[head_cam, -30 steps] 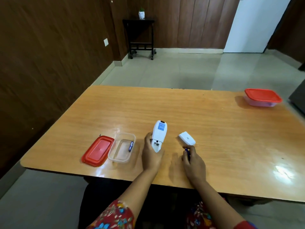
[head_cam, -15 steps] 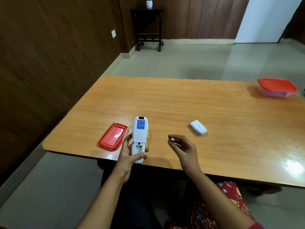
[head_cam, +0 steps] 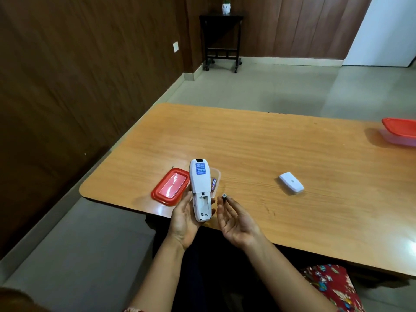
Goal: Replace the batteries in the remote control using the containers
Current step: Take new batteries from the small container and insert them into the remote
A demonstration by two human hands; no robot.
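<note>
My left hand [head_cam: 183,218] holds a white remote control [head_cam: 200,188] back side up, its battery bay uncovered and looking empty. Just right of it, my right hand [head_cam: 236,218] is palm up and pinches a small battery [head_cam: 224,196] at the fingertips, end-on to me. Behind the remote stands an open clear container [head_cam: 217,176] with another battery [head_cam: 213,184] inside, mostly hidden. Its red lid [head_cam: 170,186] lies to the left. The white battery cover [head_cam: 291,183] lies on the wooden table [head_cam: 270,154] to the right.
A second container with a red lid [head_cam: 400,131] on sits at the table's far right. A brown wood wall runs along the left. A small black side table [head_cam: 221,39] stands at the back of the room. The table's near edge is below my hands.
I lifted the remote off the table toward me. My right hand picked up the battery and brought it beside the remote, turning palm up. The view swung left.
</note>
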